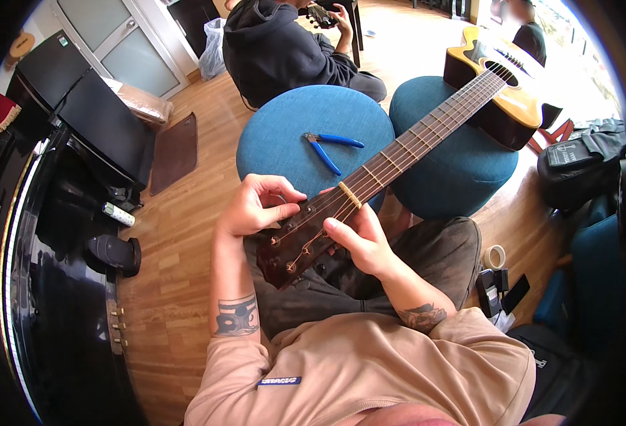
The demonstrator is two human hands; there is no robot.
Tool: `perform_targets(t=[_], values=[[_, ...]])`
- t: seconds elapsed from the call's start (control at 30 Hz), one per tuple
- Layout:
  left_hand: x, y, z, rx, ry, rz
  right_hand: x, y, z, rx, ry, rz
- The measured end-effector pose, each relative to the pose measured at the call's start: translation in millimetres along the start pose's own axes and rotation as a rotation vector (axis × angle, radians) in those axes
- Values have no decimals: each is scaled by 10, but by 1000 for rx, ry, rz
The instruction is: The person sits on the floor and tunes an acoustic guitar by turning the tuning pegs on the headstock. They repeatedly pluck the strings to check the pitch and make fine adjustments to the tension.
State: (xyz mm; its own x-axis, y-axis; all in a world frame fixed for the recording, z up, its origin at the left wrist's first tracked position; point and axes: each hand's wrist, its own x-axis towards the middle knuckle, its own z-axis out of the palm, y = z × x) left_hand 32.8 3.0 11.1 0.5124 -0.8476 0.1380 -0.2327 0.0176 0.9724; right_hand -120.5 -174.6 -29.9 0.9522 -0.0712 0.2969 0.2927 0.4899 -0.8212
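An acoustic guitar (pixel 512 117) with a pale top lies across the right blue stool (pixel 446 186), its neck slanting down toward me and its dark headstock (pixel 276 263) over my lap. My left hand (pixel 259 206) is at the headstock's upper edge, thumb and index finger closed by a tuning post; what they pinch is too small to make out. My right hand (pixel 359 245) grips the headstock just below the nut, thumb on its face near the strings. Blue-handled cutters (pixel 333 152) lie partly open on the left blue stool (pixel 277 110), beside the neck.
A black piano (pixel 57 270) lines the left, near a black fridge (pixel 93 128). A person in a dark hoodie (pixel 277 60) sits ahead holding another guitar; another person (pixel 529 39) is behind. Black bags (pixel 575 163), a tape roll (pixel 494 257) and small dark items sit at the right.
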Motion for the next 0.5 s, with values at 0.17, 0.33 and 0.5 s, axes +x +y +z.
perform_targets(t=[0.17, 0.33, 0.5], values=[[102, 72, -29, 87, -79, -67, -1, -12, -8, -10, -20, 3], [161, 87, 73, 341, -29, -110, -7, 36, -13, 14, -6, -21], [54, 101, 14, 62, 71, -1, -5, -35, -5, -4, -27, 2]])
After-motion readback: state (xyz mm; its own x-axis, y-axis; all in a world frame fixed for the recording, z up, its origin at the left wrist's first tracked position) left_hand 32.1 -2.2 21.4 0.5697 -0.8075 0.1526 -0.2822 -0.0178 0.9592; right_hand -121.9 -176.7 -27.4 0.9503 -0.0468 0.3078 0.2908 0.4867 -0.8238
